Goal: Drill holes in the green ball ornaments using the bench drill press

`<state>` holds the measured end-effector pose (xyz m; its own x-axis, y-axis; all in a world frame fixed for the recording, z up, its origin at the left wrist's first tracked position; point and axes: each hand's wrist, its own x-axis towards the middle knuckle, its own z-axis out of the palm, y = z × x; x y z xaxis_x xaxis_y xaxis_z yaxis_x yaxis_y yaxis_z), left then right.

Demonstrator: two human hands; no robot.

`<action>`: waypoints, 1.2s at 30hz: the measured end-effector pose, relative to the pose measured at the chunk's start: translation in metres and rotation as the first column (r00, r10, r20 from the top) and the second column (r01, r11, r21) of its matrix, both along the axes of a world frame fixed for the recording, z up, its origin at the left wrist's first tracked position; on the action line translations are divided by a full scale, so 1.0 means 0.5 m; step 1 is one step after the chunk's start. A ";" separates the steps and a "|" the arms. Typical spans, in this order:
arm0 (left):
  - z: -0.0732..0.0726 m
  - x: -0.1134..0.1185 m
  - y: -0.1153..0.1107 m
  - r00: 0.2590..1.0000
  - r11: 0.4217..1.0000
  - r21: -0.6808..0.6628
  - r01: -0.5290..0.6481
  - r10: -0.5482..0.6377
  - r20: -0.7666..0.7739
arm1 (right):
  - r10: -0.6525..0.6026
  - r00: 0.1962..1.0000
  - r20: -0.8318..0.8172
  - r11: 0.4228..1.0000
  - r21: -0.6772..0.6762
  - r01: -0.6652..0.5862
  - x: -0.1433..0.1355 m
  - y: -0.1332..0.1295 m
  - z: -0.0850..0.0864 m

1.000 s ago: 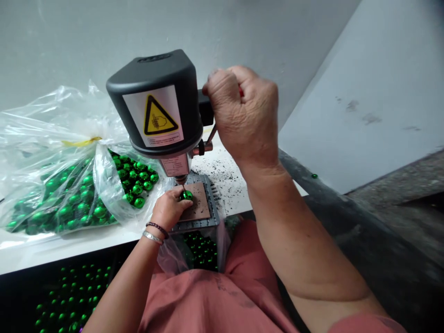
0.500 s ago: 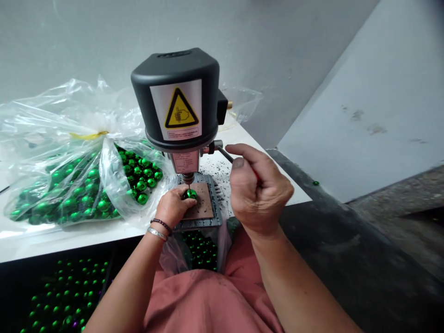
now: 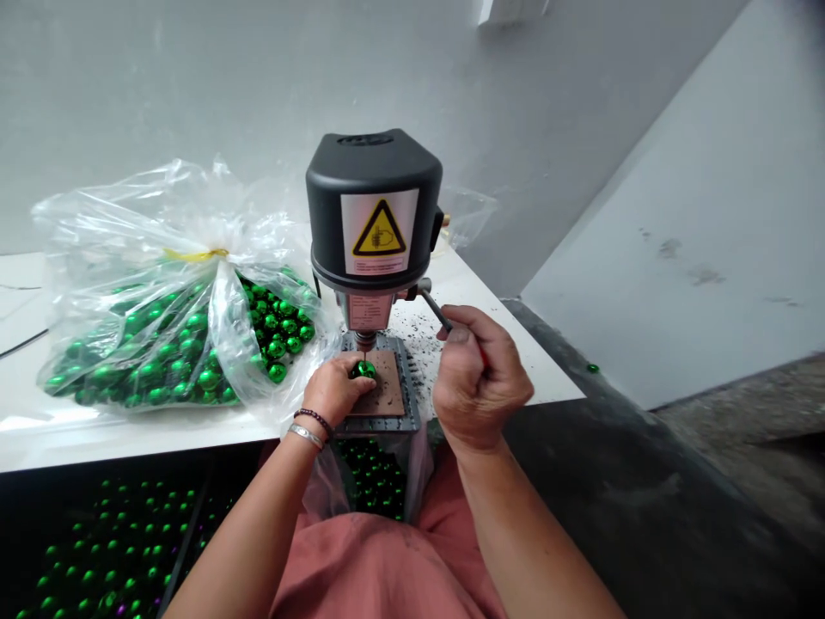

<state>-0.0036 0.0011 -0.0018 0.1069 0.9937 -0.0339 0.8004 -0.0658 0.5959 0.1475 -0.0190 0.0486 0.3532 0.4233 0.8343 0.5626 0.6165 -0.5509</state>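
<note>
At one drill (image 3: 375, 223), left hand (image 3: 331, 391) snug round one green ball (image 3: 366, 370), right hand (image 3: 478, 383) tight round one lever (image 3: 436, 310).

Pale walls (image 3: 271, 94), dark floor (image 3: 619, 499)

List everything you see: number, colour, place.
table: one, white, centre
drill press: one, black, centre
sticker: one, white/yellow, press front
lever: one, grey/red, press's right
board: one, brown, below bit
held ball: one, green, below bit
bag: one, clear, table's left
bagged balls: many, green, inside
lower balls: many, mostly green, below table
shavings: many, dark, on table
bracelets: two, dark/silver, left arm
left hand: one, bare, round held ball
right hand: one, bare, round lever
</note>
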 end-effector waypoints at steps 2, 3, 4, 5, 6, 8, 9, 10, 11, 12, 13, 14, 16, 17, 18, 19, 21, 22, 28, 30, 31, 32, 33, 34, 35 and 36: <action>0.000 0.000 -0.001 1.000 1.000 0.001 -0.007 0.007 0.014 | 0.009 1.000 -0.017 1.000 0.005 -0.009 -0.001 0.001 -0.007; 0.000 0.000 -0.002 1.000 1.000 0.003 -0.011 0.011 0.016 | 0.009 1.000 -0.018 1.000 0.004 -0.009 -0.001 0.001 -0.012; 0.001 0.000 -0.003 1.000 1.000 0.008 -0.014 0.014 0.017 | 0.008 1.000 -0.011 1.000 -0.003 -0.008 -0.001 0.000 -0.019; 0.002 0.001 -0.003 1.000 1.000 0.011 -0.014 0.014 0.018 | 0.012 1.000 0.004 1.000 -0.019 -0.012 0.000 -0.001 -0.027; 0.003 0.001 -0.004 1.000 1.000 0.013 -0.013 0.013 0.018 | 0.020 1.000 0.024 0.999 -0.041 -0.019 0.002 -0.003 -0.034; 0.004 0.001 -0.006 1.000 1.000 0.012 -0.010 0.009 0.022 | 0.034 0.998 0.061 0.997 -0.075 -0.029 0.004 -0.006 -0.044; 0.004 0.001 -0.006 1.000 1.000 0.009 -0.012 0.012 0.026 | 0.028 0.997 0.073 0.997 -0.075 -0.023 0.005 -0.007 -0.043; 0.003 0.001 -0.006 0.999 1.000 0.006 -0.018 0.018 0.030 | 0.014 0.996 0.083 0.998 -0.063 -0.009 0.006 -0.007 -0.036; 0.002 0.001 -0.006 0.999 1.000 0.004 -0.022 0.022 0.034 | -0.010 0.996 0.092 0.999 -0.040 0.013 0.006 -0.006 -0.024; 0.000 0.002 -0.006 0.999 1.000 0.004 -0.026 0.026 0.037 | -0.039 0.995 0.096 0.999 -0.014 0.040 0.006 -0.003 -0.005; -0.002 0.002 -0.005 0.999 1.000 0.006 -0.031 0.031 0.039 | -0.054 0.993 0.103 0.999 -0.002 0.054 0.006 0.003 0.018; -0.005 0.003 -0.005 0.998 0.999 0.010 -0.040 0.039 0.041 | -0.065 0.993 0.094 0.998 0.006 0.065 0.006 0.010 0.046; -0.008 0.003 -0.006 0.997 0.998 0.033 -0.055 0.053 0.053 | -0.037 0.999 0.038 0.998 -0.039 0.039 0.006 0.030 0.102; -0.007 0.002 -0.009 0.996 0.997 0.043 -0.061 0.059 0.063 | -0.001 0.999 0.033 0.997 -0.071 0.003 0.007 0.040 0.126; -0.004 0.000 -0.014 0.995 0.997 0.046 -0.067 0.063 0.075 | 0.032 0.999 0.026 0.994 -0.110 -0.029 0.007 0.051 0.147; 0.001 -0.002 -0.021 0.994 0.997 0.038 -0.065 0.062 0.090 | 0.044 0.999 0.020 0.990 -0.137 -0.041 0.008 0.060 0.162; 0.017 -0.010 -0.039 0.992 0.999 -0.022 -0.029 0.031 0.123 | 0.064 0.998 0.014 0.985 -0.163 -0.060 0.010 0.074 0.178; 0.026 -0.015 -0.050 0.989 0.997 -0.076 0.016 -0.005 0.146 | 0.070 0.998 0.006 0.984 -0.162 -0.068 0.010 0.078 0.180; 0.047 -0.036 -0.083 0.910 0.931 -0.282 0.232 -0.105 0.402 | 0.119 0.992 -0.044 0.985 -0.124 -0.124 0.006 0.075 0.172; 0.038 -0.034 -0.077 0.838 0.957 -0.282 0.068 0.099 0.537 | 0.126 0.991 -0.049 0.984 -0.118 -0.131 0.005 0.073 0.172; 0.034 -0.032 -0.072 0.748 0.950 -0.311 -0.017 0.218 0.627 | 0.135 0.989 -0.052 0.983 -0.119 -0.140 0.005 0.073 0.172; 0.031 -0.030 -0.067 0.619 0.928 -0.364 -0.076 0.330 0.713 | 0.145 0.988 -0.056 0.981 -0.120 -0.151 0.006 0.073 0.172; 0.031 -0.029 -0.061 0.463 0.898 -0.430 -0.095 0.423 0.779 | 0.154 0.986 -0.059 0.980 -0.121 -0.160 0.006 0.073 0.172; 0.032 -0.028 -0.056 0.306 0.865 -0.497 -0.070 0.493 0.814 | 0.159 0.985 -0.060 0.979 -0.122 -0.166 0.007 0.073 0.171; 0.034 -0.028 -0.053 0.179 0.833 -0.553 -0.016 0.546 0.818 | 0.161 0.985 -0.061 0.978 -0.125 -0.168 0.007 0.073 0.171; 0.038 -0.029 -0.050 0.091 0.807 -0.589 0.044 0.584 0.807 | 0.162 0.985 -0.060 0.978 -0.127 -0.168 0.007 0.073 0.170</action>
<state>-0.0181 -0.0239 0.0170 0.0870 0.8612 -0.5008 -0.5227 0.4674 0.7130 0.1513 0.0177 0.1338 0.3082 0.5837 0.7512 0.4295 0.6192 -0.6573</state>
